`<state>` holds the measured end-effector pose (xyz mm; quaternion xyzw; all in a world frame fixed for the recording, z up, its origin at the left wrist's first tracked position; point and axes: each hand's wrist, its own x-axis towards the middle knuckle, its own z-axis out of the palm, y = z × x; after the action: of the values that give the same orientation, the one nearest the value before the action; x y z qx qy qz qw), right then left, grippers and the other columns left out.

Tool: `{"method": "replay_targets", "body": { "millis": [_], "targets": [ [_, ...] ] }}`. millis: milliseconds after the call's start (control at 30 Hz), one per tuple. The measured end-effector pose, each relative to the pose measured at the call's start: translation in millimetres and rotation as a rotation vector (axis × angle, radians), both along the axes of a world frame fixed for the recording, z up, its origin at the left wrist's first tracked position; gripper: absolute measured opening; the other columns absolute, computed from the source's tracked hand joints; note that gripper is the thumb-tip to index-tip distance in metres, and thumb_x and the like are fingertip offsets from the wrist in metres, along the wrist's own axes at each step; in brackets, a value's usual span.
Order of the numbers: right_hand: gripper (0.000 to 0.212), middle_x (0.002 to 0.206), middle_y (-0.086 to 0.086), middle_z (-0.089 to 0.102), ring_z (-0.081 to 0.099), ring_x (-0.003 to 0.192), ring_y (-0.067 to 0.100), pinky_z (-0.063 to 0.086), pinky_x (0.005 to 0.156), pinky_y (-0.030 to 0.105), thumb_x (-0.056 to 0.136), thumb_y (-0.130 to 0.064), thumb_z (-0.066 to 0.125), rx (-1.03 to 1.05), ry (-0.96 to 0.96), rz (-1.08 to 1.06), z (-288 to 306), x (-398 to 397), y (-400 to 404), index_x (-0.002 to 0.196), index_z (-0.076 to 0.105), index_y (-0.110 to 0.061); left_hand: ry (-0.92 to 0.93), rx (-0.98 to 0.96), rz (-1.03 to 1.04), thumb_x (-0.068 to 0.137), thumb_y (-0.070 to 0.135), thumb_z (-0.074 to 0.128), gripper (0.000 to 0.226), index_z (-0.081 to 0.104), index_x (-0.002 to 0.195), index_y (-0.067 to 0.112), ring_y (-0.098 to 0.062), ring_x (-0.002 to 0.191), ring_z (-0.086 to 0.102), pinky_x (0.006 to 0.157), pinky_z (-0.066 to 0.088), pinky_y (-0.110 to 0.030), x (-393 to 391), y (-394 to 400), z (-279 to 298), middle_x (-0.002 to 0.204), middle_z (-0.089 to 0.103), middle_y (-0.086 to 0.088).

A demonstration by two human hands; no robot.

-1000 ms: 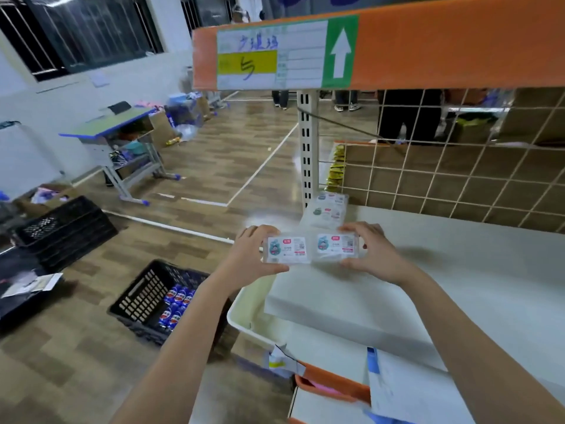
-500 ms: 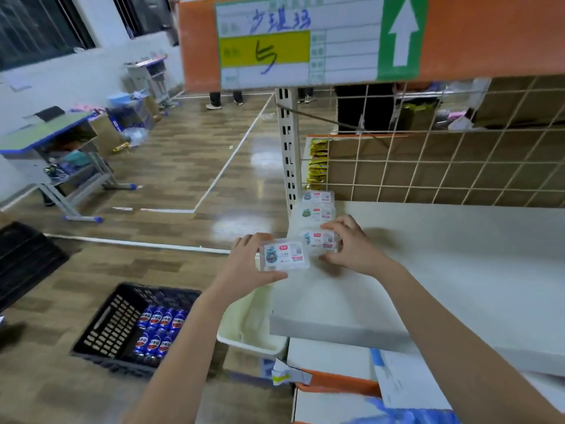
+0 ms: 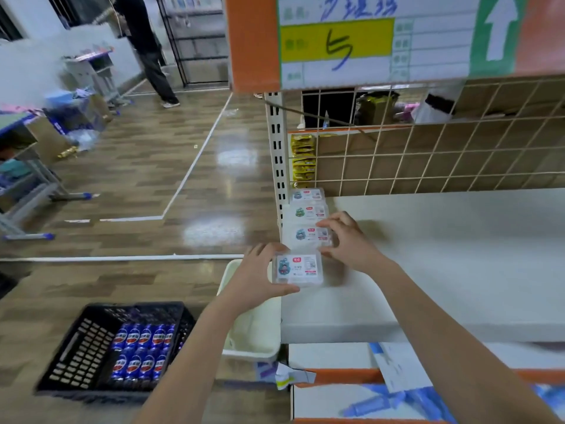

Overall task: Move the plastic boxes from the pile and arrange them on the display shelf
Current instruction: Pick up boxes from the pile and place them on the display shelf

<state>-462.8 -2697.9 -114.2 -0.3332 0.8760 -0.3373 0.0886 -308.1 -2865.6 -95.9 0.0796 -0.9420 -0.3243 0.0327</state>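
Risk first: left hand grips a box by its left end, at the left front corner of the shelf, centre frame. If let go too near the edge, the box could tip off into the bin below. Right hand pinches the third box, which seems to lie on the shelf; a careless nudge could skew the two boxes behind it, centre frame by the post. Crate, lower left, holds blue cans in rows. Bin contents unclear.
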Motion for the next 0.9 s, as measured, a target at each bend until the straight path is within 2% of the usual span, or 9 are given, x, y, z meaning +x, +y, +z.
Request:
{"method": "replay_targets", "body": {
  "millis": [133, 267, 367, 500, 567, 700, 900],
  "targets": [
    [0.053, 0.132, 0.001, 0.039, 0.033, 0.126, 0.015, 0.024, 0.102, 0.016, 0.080, -0.022, 0.074, 0.001, 0.026, -0.009, -1.0, 0.3, -0.4, 0.129, 0.053, -0.015, -0.009, 0.019, -0.022, 0.070, 0.038, 0.081, 0.067, 0.045, 0.126, 0.026, -0.006, 0.116, 0.032, 0.089, 0.031, -0.020, -2.8, 3.0, -4.3, 0.118, 0.042, 0.014],
    [0.055, 0.134, 0.000, 0.039, 0.032, 0.126, 0.017, 0.021, 0.100, 0.015, 0.081, -0.027, 0.073, 0.044, 0.042, 0.021, 1.2, -1.5, 3.1, 0.131, 0.051, -0.017, -0.029, 0.038, -0.020, 0.071, 0.037, 0.080, 0.069, 0.042, 0.128, 0.026, -0.006, 0.118, 0.031, 0.093, 0.033, -0.021, -8.2, 7.4, -9.1, 0.119, 0.041, 0.014],
    [0.057, 0.133, 0.000, 0.041, 0.031, 0.126, 0.017, 0.021, 0.100, 0.017, 0.080, -0.027, 0.074, 0.034, 0.039, 0.018, 7.0, -5.8, 11.2, 0.132, 0.051, -0.018, -0.042, 0.040, 0.004, 0.072, 0.038, 0.079, 0.074, 0.038, 0.131, 0.023, -0.007, 0.121, 0.033, 0.091, 0.029, -0.017, -11.3, 12.8, -12.5, 0.124, 0.043, 0.011],
    [0.056, 0.129, -0.003, 0.044, 0.032, 0.123, 0.015, 0.028, 0.099, 0.022, 0.079, -0.028, 0.075, 0.011, 0.025, -0.009, 12.6, -15.1, 23.8, 0.130, 0.053, -0.022, -0.039, 0.070, 0.081, 0.070, 0.035, 0.081, 0.071, 0.039, 0.125, 0.020, -0.011, 0.115, 0.041, 0.087, 0.034, -0.020, -15.1, 17.3, -12.7, 0.112, 0.041, 0.012],
    [0.054, 0.127, -0.004, 0.046, 0.033, 0.122, 0.013, 0.033, 0.099, 0.026, 0.079, -0.031, 0.074, 0.013, 0.014, -0.013, 13.8, -20.2, 29.6, 0.128, 0.054, -0.024, -0.033, 0.024, 0.070, 0.071, 0.038, 0.080, 0.069, 0.040, 0.125, 0.022, -0.013, 0.116, 0.039, 0.090, 0.036, -0.024, -17.0, 17.9, -13.3, 0.118, 0.042, 0.008],
    [0.048, 0.125, -0.002, 0.049, 0.036, 0.121, 0.016, 0.036, 0.100, 0.029, 0.082, -0.024, 0.072, 0.001, 0.024, -0.022, 15.8, -27.8, 36.1, 0.126, 0.056, -0.021, -0.013, -0.002, 0.081, 0.071, 0.042, 0.078, 0.070, 0.043, 0.129, 0.028, -0.015, 0.122, 0.034, 0.100, 0.039, -0.031, -18.4, 20.0, -16.1, 0.120, 0.036, 0.004],
    [0.045, 0.125, -0.001, 0.049, 0.037, 0.119, 0.016, 0.035, 0.099, 0.027, 0.084, -0.023, 0.070, 0.024, 0.022, -0.004, 14.9, -33.6, 36.2, 0.126, 0.055, -0.021, 0.061, 0.031, 0.144, 0.070, 0.039, 0.080, 0.069, 0.041, 0.124, 0.020, -0.012, 0.115, 0.037, 0.097, 0.041, -0.030, -17.2, 26.4, -19.4, 0.112, 0.036, 0.011]
  ]
}}
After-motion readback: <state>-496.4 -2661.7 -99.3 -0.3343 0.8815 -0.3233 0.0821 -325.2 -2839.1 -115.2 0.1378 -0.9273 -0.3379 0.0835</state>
